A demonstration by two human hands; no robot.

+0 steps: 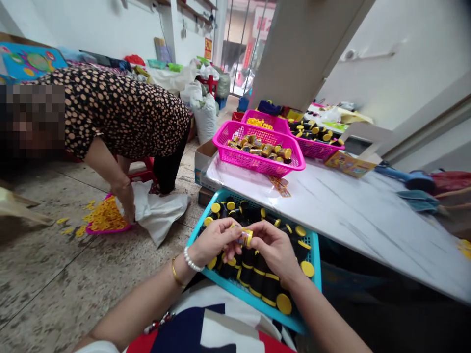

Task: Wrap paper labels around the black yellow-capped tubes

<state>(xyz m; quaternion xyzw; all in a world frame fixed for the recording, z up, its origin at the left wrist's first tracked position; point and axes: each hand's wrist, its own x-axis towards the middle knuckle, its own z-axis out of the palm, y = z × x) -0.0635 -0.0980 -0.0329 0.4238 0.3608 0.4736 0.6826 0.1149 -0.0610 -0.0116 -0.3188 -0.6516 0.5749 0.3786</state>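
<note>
My left hand (215, 240) and my right hand (272, 247) meet over a turquoise basket (314, 274) on my lap. Together they pinch a small black tube with a yellow cap (246, 238); both hands are closed on it. The basket holds several black tubes with yellow caps (265, 284). A pearl bracelet and a gold bangle sit on my left wrist.
A white marble table (349, 211) stands to the right with pink baskets (257, 164) of labelled tubes and yellow parts. On the left, another person bends over the floor, a hand (127, 203) at a pink tray of yellow rings (105, 218) and a white bag (158, 211).
</note>
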